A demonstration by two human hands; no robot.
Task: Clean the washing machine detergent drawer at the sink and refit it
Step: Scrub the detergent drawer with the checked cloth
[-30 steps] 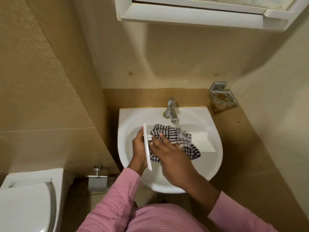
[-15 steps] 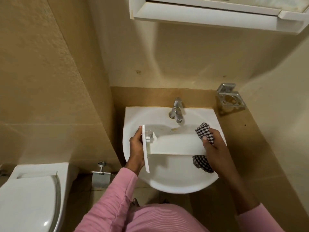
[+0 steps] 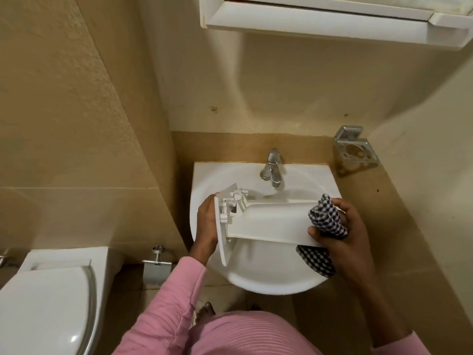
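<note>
Far left of the sink (image 3: 256,283) we log a white toilet (image 3: 46,303), lid down. Between it and the sink, low on the wall, is a metal paper holder (image 3: 156,267). Over the sink's left half, our left hand (image 3: 207,224) grasps the front panel of the detergent drawer (image 3: 268,221) from behind, one fingertip showing at the panel's top edge. The drawer is held above the basin, lying crosswise, panel to the left, smooth white body facing us. The tap (image 3: 272,167) stands at the sink's rear edge, behind the drawer. Over the sink's right half, a black-and-white checked cloth (image 3: 327,221) is bunched against the drawer's far end, part of it hanging below. Our right hand (image 3: 340,242) clasps cloth and drawer end together, thumb on the drawer's near face. Right of the sink's rear corner, a metal holder (image 3: 355,149) is fixed to the wall.
</note>
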